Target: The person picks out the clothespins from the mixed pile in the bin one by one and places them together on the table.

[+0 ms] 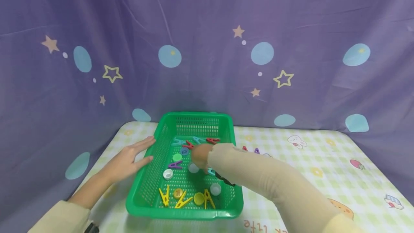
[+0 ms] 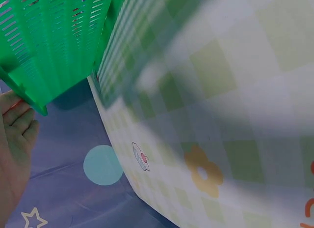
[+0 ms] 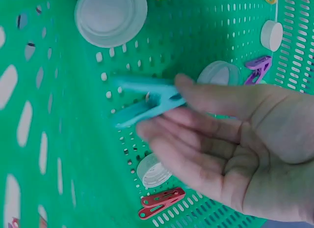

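My right hand (image 1: 200,155) reaches down into a green plastic basket (image 1: 184,213). In the right wrist view its thumb and fingers pinch a teal clothespin (image 3: 166,99) over the basket floor. Near that hand lie a red clothespin (image 3: 162,202), a white ribbed cap (image 3: 153,171) and a clear round lid (image 3: 112,16). My left hand (image 1: 129,157) rests its fairly straight fingers at the basket's left rim, the thumb apart from them. The left wrist view shows its fingertips (image 2: 23,117) right at the green rim.
Around the basket floor are yellow clothespins (image 1: 165,196), a purple clothespin (image 1: 175,165), a white cap (image 1: 168,174) and a green cap (image 1: 177,157). Red and purple pieces (image 1: 257,150) show beyond the right sleeve. A checked tablecloth (image 1: 310,186) lies underneath, with a purple curtain (image 1: 207,82) behind.
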The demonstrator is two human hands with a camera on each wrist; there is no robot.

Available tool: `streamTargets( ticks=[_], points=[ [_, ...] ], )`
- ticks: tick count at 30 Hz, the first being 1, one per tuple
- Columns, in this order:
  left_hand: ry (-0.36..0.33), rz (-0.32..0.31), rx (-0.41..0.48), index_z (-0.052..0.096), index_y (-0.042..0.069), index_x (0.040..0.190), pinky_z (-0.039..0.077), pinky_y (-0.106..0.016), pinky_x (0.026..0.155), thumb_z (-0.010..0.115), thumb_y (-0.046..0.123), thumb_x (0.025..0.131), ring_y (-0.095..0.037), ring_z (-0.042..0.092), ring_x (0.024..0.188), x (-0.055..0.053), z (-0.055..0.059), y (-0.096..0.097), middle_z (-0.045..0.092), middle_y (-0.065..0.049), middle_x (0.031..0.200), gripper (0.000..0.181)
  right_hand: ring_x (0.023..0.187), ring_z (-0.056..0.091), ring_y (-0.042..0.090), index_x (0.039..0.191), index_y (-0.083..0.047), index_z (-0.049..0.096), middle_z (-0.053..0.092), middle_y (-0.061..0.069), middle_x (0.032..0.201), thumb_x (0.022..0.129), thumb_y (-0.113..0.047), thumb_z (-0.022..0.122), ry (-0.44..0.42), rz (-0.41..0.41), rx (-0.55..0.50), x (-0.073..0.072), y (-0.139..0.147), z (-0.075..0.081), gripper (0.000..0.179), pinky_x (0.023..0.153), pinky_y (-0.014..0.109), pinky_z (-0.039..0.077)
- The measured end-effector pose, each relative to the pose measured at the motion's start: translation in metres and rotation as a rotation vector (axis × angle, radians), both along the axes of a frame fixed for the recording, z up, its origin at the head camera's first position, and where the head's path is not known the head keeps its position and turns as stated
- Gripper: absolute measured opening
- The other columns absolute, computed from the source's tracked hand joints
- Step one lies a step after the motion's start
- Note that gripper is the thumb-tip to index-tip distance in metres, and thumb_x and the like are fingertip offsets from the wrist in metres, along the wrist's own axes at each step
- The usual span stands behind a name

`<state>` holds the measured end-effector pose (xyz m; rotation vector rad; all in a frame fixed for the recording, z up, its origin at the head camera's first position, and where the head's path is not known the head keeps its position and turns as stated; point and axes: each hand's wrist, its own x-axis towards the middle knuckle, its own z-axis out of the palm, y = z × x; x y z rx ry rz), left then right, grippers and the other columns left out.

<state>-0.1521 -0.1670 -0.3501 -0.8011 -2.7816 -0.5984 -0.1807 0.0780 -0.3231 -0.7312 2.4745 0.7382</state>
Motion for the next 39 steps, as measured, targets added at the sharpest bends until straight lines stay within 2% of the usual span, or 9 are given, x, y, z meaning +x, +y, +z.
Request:
streamTargets(
  ticks=[9, 16, 19, 22, 25, 28, 31, 35, 39],
  points=[
    [0.0, -0.001, -0.006, 0.046, 0.002, 0.141, 0.035, -0.06, 0.108, 0.061, 0.029, 0.093, -0.041, 0.042, 0.136, -0.002, 0.0, -0.002, 0.043, -0.019, 0.149, 0.057, 0.091, 0.064, 0.008, 0.085, -0.023, 0.073, 0.07, -0.009, 0.102, 0.081, -0.034, 0.076, -0.176, -0.142, 0.045, -0.027, -0.014, 0.001, 0.012, 0.079, 0.026, 0.055],
    [0.0, -0.001, -0.001, 0.047, 0.001, 0.141, 0.036, -0.06, 0.108, 0.062, 0.028, 0.093, -0.042, 0.043, 0.136, -0.001, 0.0, -0.001, 0.044, -0.02, 0.149, 0.057, 0.075, 0.07, 0.012, 0.081, -0.015, 0.071, 0.074, -0.002, 0.08, 0.08, -0.035, 0.075, -0.374, -0.252, -0.146, -0.048, 0.001, 0.011, 0.02, 0.078, 0.029, 0.059],
    [0.006, -0.005, 0.001, 0.047, 0.001, 0.141, 0.036, -0.06, 0.108, 0.062, 0.028, 0.093, -0.042, 0.043, 0.135, -0.001, 0.001, 0.0, 0.044, -0.02, 0.148, 0.056, 0.06, 0.059, 0.009, 0.069, -0.013, 0.062, 0.063, -0.003, 0.066, 0.084, -0.029, 0.072, -0.481, -0.246, -0.247, -0.052, 0.008, 0.017, 0.024, 0.071, 0.024, 0.057],
    [0.01, -0.004, -0.003, 0.047, 0.001, 0.141, 0.036, -0.06, 0.108, 0.062, 0.028, 0.093, -0.042, 0.044, 0.135, -0.002, 0.001, 0.0, 0.044, -0.02, 0.148, 0.056, 0.05, 0.039, 0.007, 0.057, -0.015, 0.051, 0.044, -0.005, 0.054, 0.088, -0.023, 0.068, -0.582, -0.208, -0.337, -0.053, 0.016, 0.023, 0.037, 0.057, 0.022, 0.045],
    [0.015, -0.001, -0.007, 0.047, 0.001, 0.14, 0.036, -0.06, 0.107, 0.062, 0.028, 0.093, -0.042, 0.044, 0.135, -0.002, 0.001, 0.0, 0.045, -0.02, 0.148, 0.057, 0.049, 0.025, 0.008, 0.053, -0.016, 0.044, 0.032, -0.005, 0.051, 0.091, -0.02, 0.066, -0.652, -0.134, -0.44, -0.054, 0.025, 0.03, 0.045, 0.056, 0.024, 0.034],
    [0.016, -0.001, -0.003, 0.047, 0.001, 0.14, 0.036, -0.061, 0.107, 0.062, 0.027, 0.093, -0.042, 0.044, 0.134, -0.002, 0.001, -0.001, 0.045, -0.02, 0.148, 0.057, 0.05, 0.028, 0.009, 0.06, -0.015, 0.056, 0.04, -0.005, 0.053, 0.088, -0.017, 0.07, -0.663, -0.14, -0.58, -0.055, 0.037, 0.037, 0.031, 0.058, 0.023, 0.037],
    [0.019, -0.005, 0.001, 0.047, 0.001, 0.141, 0.036, -0.061, 0.107, 0.062, 0.027, 0.093, -0.042, 0.044, 0.135, -0.002, 0.001, 0.0, 0.044, -0.02, 0.148, 0.056, 0.055, 0.044, 0.007, 0.082, -0.014, 0.071, 0.058, -0.005, 0.067, 0.085, -0.014, 0.073, -0.641, -0.203, -0.682, -0.055, 0.048, 0.042, 0.004, 0.062, 0.022, 0.046],
    [0.013, -0.004, 0.001, 0.047, 0.001, 0.141, 0.036, -0.06, 0.107, 0.062, 0.027, 0.093, -0.042, 0.044, 0.135, -0.002, -0.001, 0.0, 0.044, -0.02, 0.148, 0.056, 0.075, 0.066, 0.009, 0.105, -0.013, 0.072, 0.071, -0.002, 0.095, 0.083, -0.014, 0.075, -0.624, -0.229, -0.725, -0.053, 0.062, 0.043, 0.023, 0.071, 0.022, 0.055],
    [0.005, -0.001, 0.003, 0.047, 0.001, 0.141, 0.035, -0.06, 0.108, 0.062, 0.027, 0.093, -0.041, 0.043, 0.136, -0.001, 0.0, 0.0, 0.044, -0.019, 0.149, 0.057, 0.085, 0.07, 0.012, 0.108, -0.007, 0.07, 0.072, 0.0, 0.097, 0.083, -0.014, 0.075, -0.645, -0.241, -0.77, -0.052, 0.075, 0.043, 0.026, 0.079, 0.026, 0.058]
  ],
)
